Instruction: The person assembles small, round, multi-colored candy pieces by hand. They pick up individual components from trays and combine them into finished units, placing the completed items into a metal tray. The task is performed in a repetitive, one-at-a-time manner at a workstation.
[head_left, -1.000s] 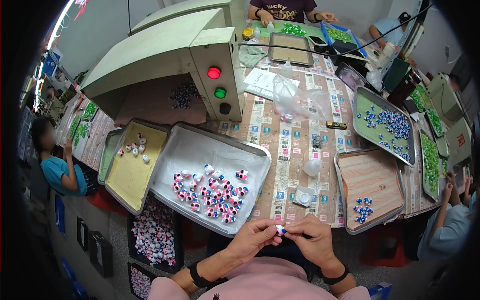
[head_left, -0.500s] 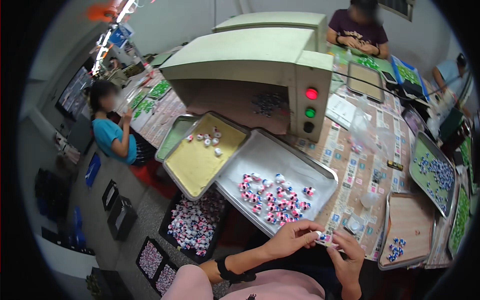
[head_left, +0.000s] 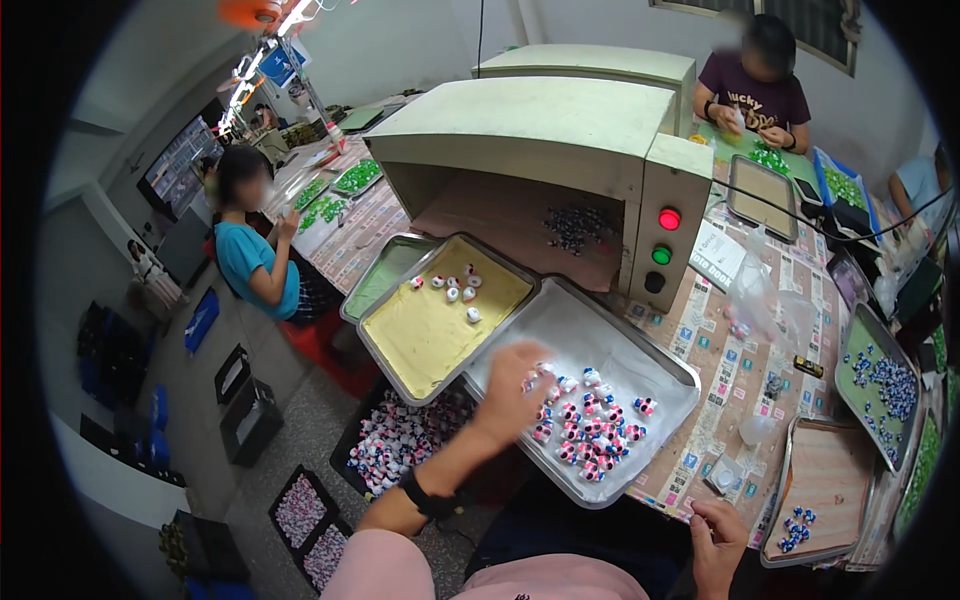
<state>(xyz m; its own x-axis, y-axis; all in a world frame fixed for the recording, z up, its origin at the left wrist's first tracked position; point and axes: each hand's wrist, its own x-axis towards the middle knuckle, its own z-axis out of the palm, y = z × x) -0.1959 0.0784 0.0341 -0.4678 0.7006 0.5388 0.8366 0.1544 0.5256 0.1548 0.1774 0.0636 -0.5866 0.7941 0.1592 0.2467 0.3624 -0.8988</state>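
My left hand (head_left: 512,392), blurred by motion, is over the left part of the metal tray (head_left: 655,365) lined with white sheet. Its fingers are smeared, so what they hold does not show. Beside it lie many small figurines (head_left: 595,432) in white, pink and blue, bunched toward the near side of that tray. My right hand (head_left: 718,545) is low at the table's front edge, fingers curled in; anything pinched there is too small or hidden. A yellow-lined tray (head_left: 425,355) overlaps the white-lined one and bears several white pieces (head_left: 455,288).
A pale oven-like machine (head_left: 530,125) with an open front stands behind the trays. Below the table sits a black crate (head_left: 365,440) full of figurines. Toward the right are a brown-lined tray (head_left: 825,480) and a green tray (head_left: 880,360) of blue pieces. Co-workers sit at far left and far right.
My hands have parted: the left went up and left to the white-lined tray, the right down and slightly right. The small figurine between them no longer shows there. The whole view shifted.
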